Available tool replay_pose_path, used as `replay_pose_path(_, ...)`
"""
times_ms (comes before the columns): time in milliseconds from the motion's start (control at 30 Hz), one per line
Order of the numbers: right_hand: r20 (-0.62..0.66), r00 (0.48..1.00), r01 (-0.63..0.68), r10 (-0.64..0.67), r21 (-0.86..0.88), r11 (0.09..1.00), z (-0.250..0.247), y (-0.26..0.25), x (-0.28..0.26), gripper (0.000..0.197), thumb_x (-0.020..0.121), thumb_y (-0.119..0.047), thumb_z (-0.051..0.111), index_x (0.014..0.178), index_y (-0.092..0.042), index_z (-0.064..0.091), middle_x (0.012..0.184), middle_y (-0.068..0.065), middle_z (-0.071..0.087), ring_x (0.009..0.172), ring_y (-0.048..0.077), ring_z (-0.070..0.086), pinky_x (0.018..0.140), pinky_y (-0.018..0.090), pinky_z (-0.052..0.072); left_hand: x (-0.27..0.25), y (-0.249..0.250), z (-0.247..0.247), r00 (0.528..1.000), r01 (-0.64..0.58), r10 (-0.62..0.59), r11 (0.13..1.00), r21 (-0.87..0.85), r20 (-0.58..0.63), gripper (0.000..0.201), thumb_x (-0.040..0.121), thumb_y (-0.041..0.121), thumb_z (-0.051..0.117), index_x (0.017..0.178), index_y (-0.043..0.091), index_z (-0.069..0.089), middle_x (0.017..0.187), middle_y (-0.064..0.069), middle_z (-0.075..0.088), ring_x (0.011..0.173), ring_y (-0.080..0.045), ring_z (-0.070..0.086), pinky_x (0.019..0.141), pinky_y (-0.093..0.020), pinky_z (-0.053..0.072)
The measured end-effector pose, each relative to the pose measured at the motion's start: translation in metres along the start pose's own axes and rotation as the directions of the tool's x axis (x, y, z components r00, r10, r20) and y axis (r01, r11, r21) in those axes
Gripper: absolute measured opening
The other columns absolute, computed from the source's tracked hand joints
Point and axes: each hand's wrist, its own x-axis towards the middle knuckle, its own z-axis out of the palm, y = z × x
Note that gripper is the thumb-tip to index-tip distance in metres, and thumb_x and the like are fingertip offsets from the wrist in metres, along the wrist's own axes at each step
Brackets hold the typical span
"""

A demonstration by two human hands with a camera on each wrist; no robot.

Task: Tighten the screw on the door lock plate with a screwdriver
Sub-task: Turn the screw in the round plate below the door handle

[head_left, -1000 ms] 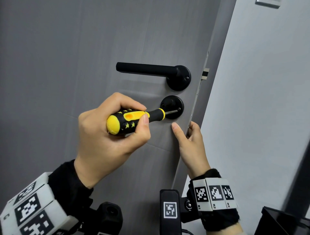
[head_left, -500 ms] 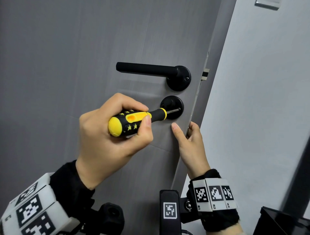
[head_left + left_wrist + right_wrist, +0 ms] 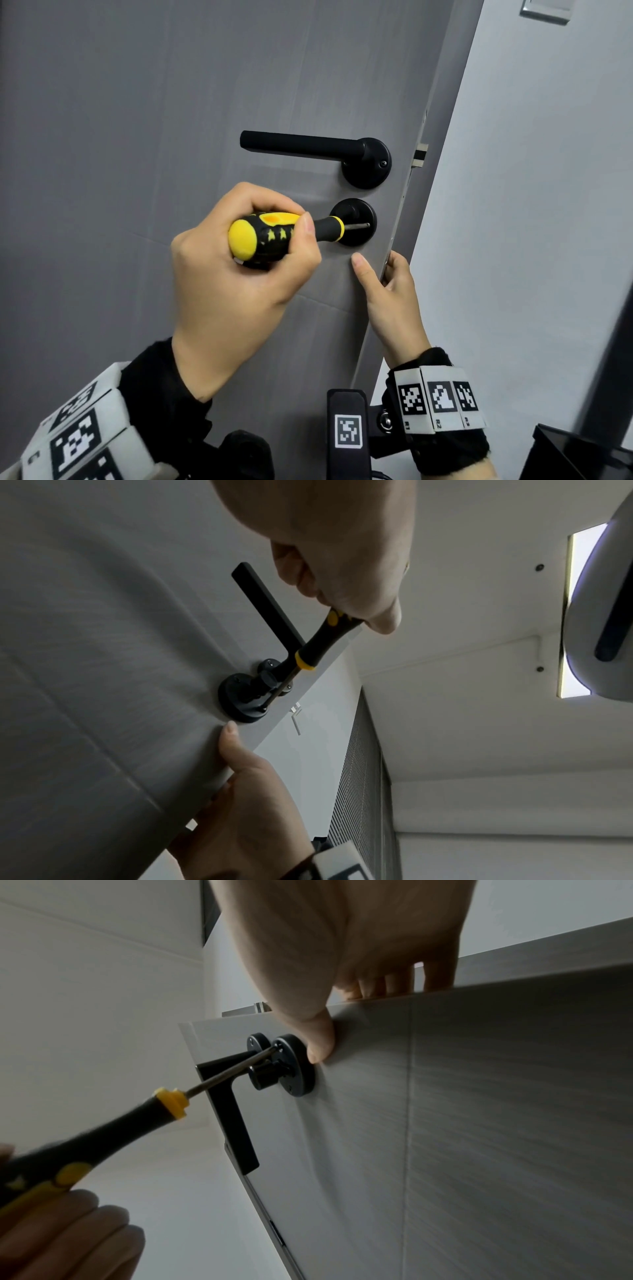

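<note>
My left hand (image 3: 233, 274) grips the yellow-and-black screwdriver (image 3: 270, 236) by its handle. The metal shaft points right, and its tip sits on a screw at the rim of the round black lock plate (image 3: 363, 238) on the grey door (image 3: 137, 137). In the right wrist view the screwdriver (image 3: 130, 1123) tip meets the lock plate (image 3: 298, 1069) at its upper edge. My right hand (image 3: 390, 294) holds the door's edge just below the plate, thumb flat on the door face, fingers wrapped round behind. The left wrist view shows the screwdriver (image 3: 318, 645) and lock plate (image 3: 236, 707) from below.
A black lever handle (image 3: 301, 145) sticks out to the left just above the lock plate. The latch (image 3: 420, 156) shows on the door's edge. A pale wall (image 3: 531, 205) lies right of the door, with a black object (image 3: 575, 455) at the bottom right.
The screwdriver handle has turned in my left hand, its orange patch rolling upward, and the hand has shifted slightly up and right. My right hand has stayed on the door edge.
</note>
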Motion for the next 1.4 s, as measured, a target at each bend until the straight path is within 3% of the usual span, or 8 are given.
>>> replay_pose_path(233,0.016,0.999,0.039,-0.039,0.001,0.999,-0.002,0.005,0.005,0.047,0.087,-0.028,0.061,0.126,-0.006,0.047,0.110,0.001,0.059,0.088,0.002,0.053,0.081,0.013,0.045,0.001,0.003,-0.008,0.967,0.007,-0.003,1.000,-0.015,0.255,0.013,0.079,0.024,0.062,0.083,0.011,0.062,0.075,0.006,0.060,0.066,-0.001,0.057,0.061,-0.003,0.039)
replay_pose_path(433,0.035,0.999,0.017,-0.016,-0.023,1.000,-0.004,0.009,0.011,0.031,0.088,-0.029,0.059,0.109,-0.011,0.045,0.077,-0.018,0.042,0.060,-0.015,0.047,0.060,-0.001,0.039,0.031,0.011,-0.032,0.813,0.063,-0.113,0.992,0.106,0.571,0.012,0.079,0.034,0.062,0.090,0.033,0.065,0.087,0.012,0.066,0.075,-0.012,0.061,0.060,-0.017,0.047)
replay_pose_path(600,0.020,1.000,0.015,-0.015,0.008,1.000,-0.004,0.011,0.013,0.037,0.088,-0.029,0.059,0.113,-0.005,0.047,0.083,-0.016,0.045,0.071,-0.003,0.046,0.066,0.006,0.042,0.039,0.018,-0.034,0.660,0.103,-0.271,0.956,0.274,0.701,0.018,0.082,0.033,0.061,0.095,0.044,0.065,0.075,0.027,0.064,0.058,-0.002,0.057,0.055,-0.008,0.042)
replay_pose_path(766,0.027,1.000,0.003,-0.003,0.007,1.000,-0.004,0.005,0.009,0.033,0.089,-0.025,0.058,0.113,-0.006,0.047,0.080,-0.014,0.044,0.066,-0.011,0.050,0.056,-0.004,0.039,0.037,0.028,-0.021,0.782,0.230,-0.329,0.942,0.245,0.529,0.040,0.071,0.070,0.054,0.077,0.031,0.063,0.061,0.001,0.059,0.042,-0.007,0.040,0.044,-0.018,0.034)
replay_pose_path(900,0.034,0.999,-0.018,0.018,-0.005,1.000,-0.004,-0.001,0.006,0.034,0.089,-0.026,0.058,0.114,-0.007,0.045,0.086,-0.012,0.048,0.074,0.000,0.048,0.058,-0.005,0.038,0.040,0.030,-0.018,0.858,0.200,-0.333,0.918,0.343,0.392,0.013,0.087,0.049,0.047,0.088,0.036,0.049,0.058,-0.009,0.058,0.047,-0.016,0.044,0.050,-0.034,0.039)
replay_pose_path(1100,0.037,0.999,-0.014,0.015,-0.013,1.000,-0.005,-0.006,0.005,0.024,0.090,-0.022,0.057,0.106,-0.012,0.042,0.075,-0.016,0.039,0.064,-0.003,0.042,0.053,-0.005,0.035,0.039,0.035,-0.024,0.720,0.218,-0.484,0.839,0.499,0.498,0.022,0.083,0.034,0.059,0.102,0.036,0.050,0.082,0.009,0.058,0.068,-0.009,0.053,0.057,-0.023,0.041)
replay_pose_path(1233,0.032,0.999,-0.008,0.009,-0.003,1.000,-0.004,-0.005,0.006,0.040,0.089,-0.023,0.058,0.121,-0.002,0.046,0.087,-0.012,0.048,0.073,-0.004,0.046,0.058,-0.007,0.037,0.039,0.036,-0.020,0.683,0.206,-0.578,0.739,0.642,0.447,0.054,0.075,0.067,0.049,0.114,0.030,0.053,0.088,0.008,0.059,0.081,-0.015,0.053,0.058,-0.020,0.036)
replay_pose_path(1400,0.030,0.999,-0.022,0.022,-0.010,1.000,-0.003,-0.008,0.004,0.046,0.089,-0.025,0.059,0.126,-0.001,0.045,0.097,-0.005,0.053,0.080,0.001,0.051,0.060,-0.006,0.039,0.035,0.037,-0.018,0.784,0.124,-0.492,0.722,0.681,0.379,0.031,0.093,0.047,0.036,0.091,0.024,0.057,0.059,0.005,0.054,0.058,-0.015,0.050,0.049,-0.027,0.031)
